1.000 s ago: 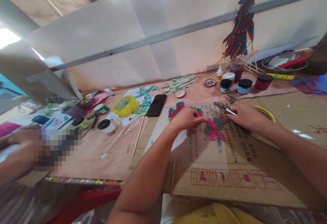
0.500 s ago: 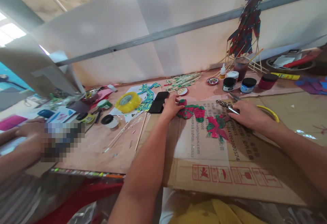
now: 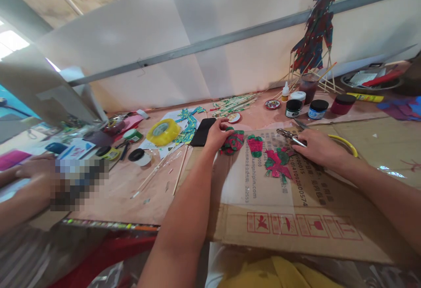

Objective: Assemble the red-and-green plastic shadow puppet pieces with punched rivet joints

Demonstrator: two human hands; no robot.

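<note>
My left hand has its fingers closed at the edge of a red and green painted cutout, partly covered by the fingers. Just right of this piece lies a smaller red and green cutout. A larger one with a jagged outline rests nearer my right hand. All of them are on a flattened cardboard sheet. In my right hand are metal pliers, jaws pointing left, with a yellow handle showing behind the hand.
A black phone lies beside my left hand. Behind are paint jars, painted sticks and a tall figure on sticks. Yellow tape and a white jar sit leftward. Another person's hands are at far left.
My left hand has shifted the cutout slightly left, opening a gap to the smaller piece that it adjoined before. My right hand and the pliers have hardly moved.
</note>
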